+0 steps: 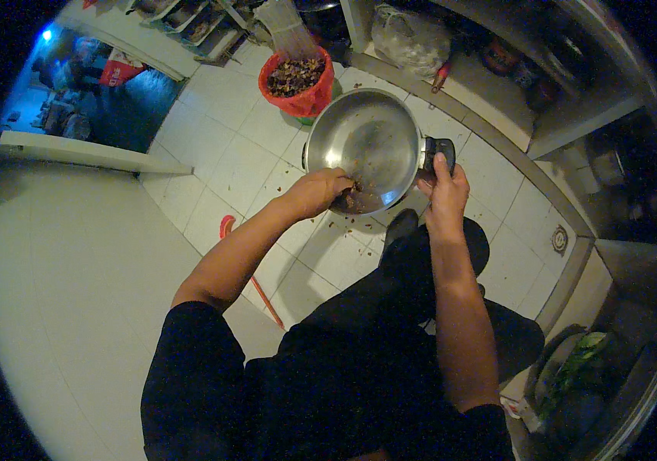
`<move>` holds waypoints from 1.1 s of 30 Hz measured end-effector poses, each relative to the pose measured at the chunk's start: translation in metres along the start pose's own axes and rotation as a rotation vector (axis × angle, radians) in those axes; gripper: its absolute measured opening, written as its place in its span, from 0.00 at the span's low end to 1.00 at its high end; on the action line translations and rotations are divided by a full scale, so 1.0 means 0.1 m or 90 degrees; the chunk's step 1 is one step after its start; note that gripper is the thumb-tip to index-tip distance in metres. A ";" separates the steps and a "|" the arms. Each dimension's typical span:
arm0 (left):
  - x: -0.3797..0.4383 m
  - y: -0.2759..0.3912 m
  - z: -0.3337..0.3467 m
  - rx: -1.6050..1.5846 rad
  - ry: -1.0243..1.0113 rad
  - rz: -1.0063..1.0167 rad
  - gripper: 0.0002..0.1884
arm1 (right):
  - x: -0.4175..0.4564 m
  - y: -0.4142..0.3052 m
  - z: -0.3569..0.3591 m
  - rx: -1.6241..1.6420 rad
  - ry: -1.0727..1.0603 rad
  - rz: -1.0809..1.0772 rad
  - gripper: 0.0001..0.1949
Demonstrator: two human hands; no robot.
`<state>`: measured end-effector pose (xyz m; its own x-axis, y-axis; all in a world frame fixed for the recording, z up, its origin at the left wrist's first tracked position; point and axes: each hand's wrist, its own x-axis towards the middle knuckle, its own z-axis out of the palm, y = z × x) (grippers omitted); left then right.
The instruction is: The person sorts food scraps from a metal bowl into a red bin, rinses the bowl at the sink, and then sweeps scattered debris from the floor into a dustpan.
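A wide stainless steel pot (371, 135) is held over the tiled floor, its inside facing up towards me. My right hand (446, 187) grips its black handle (442, 151), with the thumb on top. Over the pot's near left rim reaches my left hand (328, 190). Its fingers are bent together on small brown scraps (354, 199) low inside the pot; how much they hold is partly hidden. Beyond the pot stands a bin with a red plastic bag liner (299, 104), filled with brown and dark scraps (295, 78).
Scraps lie on the white floor tiles (351, 225) under the pot. A red stick (268, 302) lies to the left. Open cabinets (484, 104) run along the right, with a plastic bag (409, 40) inside. Leafy greens (576, 357) sit lower right. A doorway opens at upper left.
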<state>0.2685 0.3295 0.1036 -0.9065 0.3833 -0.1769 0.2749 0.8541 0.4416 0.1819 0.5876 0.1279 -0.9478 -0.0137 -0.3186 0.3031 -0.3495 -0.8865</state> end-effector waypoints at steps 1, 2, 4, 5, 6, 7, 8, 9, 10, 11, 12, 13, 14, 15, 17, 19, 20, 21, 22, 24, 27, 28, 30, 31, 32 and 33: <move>-0.01 0.01 0.02 0.001 -0.011 0.005 0.16 | -0.01 -0.01 0.01 0.010 -0.005 0.003 0.14; -0.02 0.02 0.03 -0.022 0.001 0.006 0.15 | -0.01 -0.02 0.00 0.004 -0.011 0.007 0.14; -0.01 0.06 0.03 -0.065 0.027 0.014 0.14 | 0.02 0.00 -0.02 -0.007 -0.021 0.014 0.13; -0.01 0.08 0.03 -0.100 0.014 0.035 0.14 | 0.04 0.01 -0.03 -0.008 -0.019 0.013 0.13; -0.01 0.10 0.03 -0.135 0.002 0.057 0.14 | 0.04 0.02 -0.03 -0.009 -0.015 0.011 0.13; -0.01 0.12 0.03 -0.170 -0.011 0.079 0.13 | 0.04 0.03 -0.04 -0.010 -0.012 0.010 0.13; 0.00 0.12 0.02 -0.188 -0.035 0.068 0.13 | 0.04 0.03 -0.04 -0.010 -0.011 0.012 0.13; 0.01 0.12 0.00 -0.206 -0.058 0.056 0.13 | 0.04 0.03 -0.04 -0.009 -0.012 0.014 0.13; 0.03 0.12 -0.03 -0.223 -0.081 0.044 0.13 | 0.03 0.02 -0.04 -0.008 -0.012 0.017 0.13; 0.05 0.11 -0.06 -0.198 -0.021 0.028 0.13 | 0.03 0.02 -0.03 -0.013 -0.012 0.016 0.13; 0.08 0.10 -0.09 -0.172 0.039 0.012 0.14 | 0.02 0.02 -0.04 -0.018 -0.013 0.015 0.13; 0.10 0.09 -0.10 -0.146 0.099 -0.004 0.14 | 0.02 0.01 -0.04 -0.023 -0.013 0.013 0.13; 0.12 0.11 -0.09 -0.118 0.161 0.005 0.14 | 0.02 0.02 -0.04 -0.020 -0.010 0.015 0.13; 0.13 0.10 -0.06 -0.102 0.157 0.017 0.14 | 0.03 0.02 -0.04 -0.016 -0.008 0.018 0.13; 0.16 0.06 0.02 -0.070 0.148 0.041 0.15 | 0.05 0.05 -0.03 -0.007 -0.008 0.016 0.14; 0.14 0.03 0.10 -0.113 0.099 0.046 0.15 | 0.04 0.07 -0.04 0.004 -0.007 0.008 0.14; 0.13 0.02 0.14 -0.135 0.074 0.048 0.15 | 0.05 0.07 -0.04 0.010 -0.013 0.004 0.13; 0.12 0.03 0.17 -0.151 0.058 0.049 0.14 | 0.06 0.08 -0.05 0.014 -0.018 0.002 0.13; 0.12 0.05 0.19 -0.167 0.042 0.050 0.13 | 0.07 0.09 -0.06 0.019 -0.023 -0.001 0.13; 0.12 0.07 0.20 -0.200 0.016 0.055 0.11 | 0.08 0.08 -0.07 0.011 -0.025 -0.001 0.13; 0.12 0.07 0.17 -0.238 0.003 0.051 0.12 | 0.06 0.05 -0.05 0.010 -0.024 0.002 0.13; 0.13 0.06 0.15 -0.242 0.009 0.035 0.12 | 0.05 0.04 -0.03 0.012 -0.023 0.003 0.13; 0.13 0.07 0.10 -0.268 0.030 0.007 0.13 | 0.05 0.03 -0.03 -0.006 -0.010 0.011 0.14; 0.14 0.09 0.06 -0.290 0.044 -0.006 0.13 | 0.05 0.03 -0.03 -0.016 -0.003 0.015 0.14; 0.15 0.11 0.03 -0.312 0.058 -0.019 0.13 | 0.04 0.03 -0.04 -0.015 -0.003 0.016 0.14; 0.15 0.12 0.01 -0.288 0.085 -0.010 0.13 | 0.03 0.02 -0.03 -0.013 -0.005 0.018 0.14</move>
<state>0.2585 0.3460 0.1052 -0.9509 0.2974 -0.0852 0.1203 0.6093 0.7837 0.1797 0.5896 0.1240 -0.9395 -0.0312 -0.3412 0.3319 -0.3300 -0.8837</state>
